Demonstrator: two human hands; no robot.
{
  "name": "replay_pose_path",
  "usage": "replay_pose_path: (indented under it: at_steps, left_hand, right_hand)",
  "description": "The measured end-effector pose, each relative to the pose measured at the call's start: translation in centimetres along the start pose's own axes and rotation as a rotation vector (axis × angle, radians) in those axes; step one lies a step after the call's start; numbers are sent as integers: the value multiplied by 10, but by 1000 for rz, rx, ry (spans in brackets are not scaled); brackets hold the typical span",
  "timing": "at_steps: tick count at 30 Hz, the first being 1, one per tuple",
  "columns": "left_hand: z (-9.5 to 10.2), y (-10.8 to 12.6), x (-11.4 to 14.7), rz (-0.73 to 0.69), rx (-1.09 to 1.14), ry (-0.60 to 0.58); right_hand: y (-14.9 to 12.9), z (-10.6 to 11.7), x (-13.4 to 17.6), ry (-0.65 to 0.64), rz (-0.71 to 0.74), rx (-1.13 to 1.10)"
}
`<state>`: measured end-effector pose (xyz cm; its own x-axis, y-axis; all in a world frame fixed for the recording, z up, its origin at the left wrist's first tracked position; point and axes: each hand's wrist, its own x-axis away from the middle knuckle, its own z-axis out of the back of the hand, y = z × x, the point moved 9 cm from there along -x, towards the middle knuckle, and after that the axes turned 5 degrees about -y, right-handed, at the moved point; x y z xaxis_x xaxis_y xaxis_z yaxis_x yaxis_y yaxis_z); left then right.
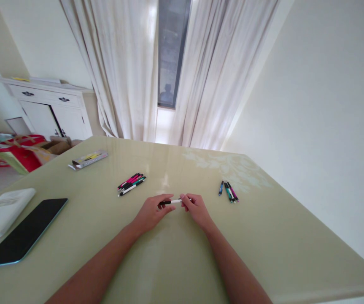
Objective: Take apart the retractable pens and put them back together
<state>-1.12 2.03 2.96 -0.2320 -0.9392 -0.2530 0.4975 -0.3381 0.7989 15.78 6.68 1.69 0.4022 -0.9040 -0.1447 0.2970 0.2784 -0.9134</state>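
In the head view, a black and white pen [176,201] is held up in the middle, over a shiny pale green desk [175,261]. The right hand [197,207] pinches the white end of the pen between its thumb and fingers. The left hand [152,213] is at the black end of the pen, with one finger above it and the thumb below it. Those two tips are a little bit apart, and I cannot tell if this hand is gripping the pen or just curling around it. To the left of the pen and a bit farther back, a bunch of pens [131,184] lies in a messy pile, with pink, black, green and white on them. To the right of the pen, a smaller bunch [231,192] lies on the desk, with green, white, black and purple on it. A blue and black pen [221,188] lies just beside that bunch, on the side nearer the held pen. Far back to the left of the held pen is a thin box [88,159] with yellow on it. Well to the left of the held pen, a flat thing with a black top [26,230] lies next to a white thing [7,209]. Beyond the held pen, long pale curtains [125,67] hang by a window [171,50].
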Motion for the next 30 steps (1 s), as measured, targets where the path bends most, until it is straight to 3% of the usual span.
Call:
replay_pose_path:
  at_steps: [4, 9, 15, 22, 27, 30]
  left_hand:
    - [6, -11, -3, 95, 45, -9]
    - [13, -11, -6, 32, 136, 49]
    - [13, -28, -6, 157, 155, 62]
    - [22, -26, -6, 123, 194, 132]
    - [14, -29, -8, 137, 201, 48]
    - [18, -29, -9, 118, 238, 87]
  right_hand:
    - [-1, 5, -1, 40, 6, 20]
    - [1, 2, -2, 20, 3, 23]
    - [-2, 9, 0, 82, -21, -3]
    - [-2, 10, 0, 86, -31, -23]
    - [-1, 12, 0, 103, -34, -29]
    - [-1, 13, 0, 107, -30, -32]
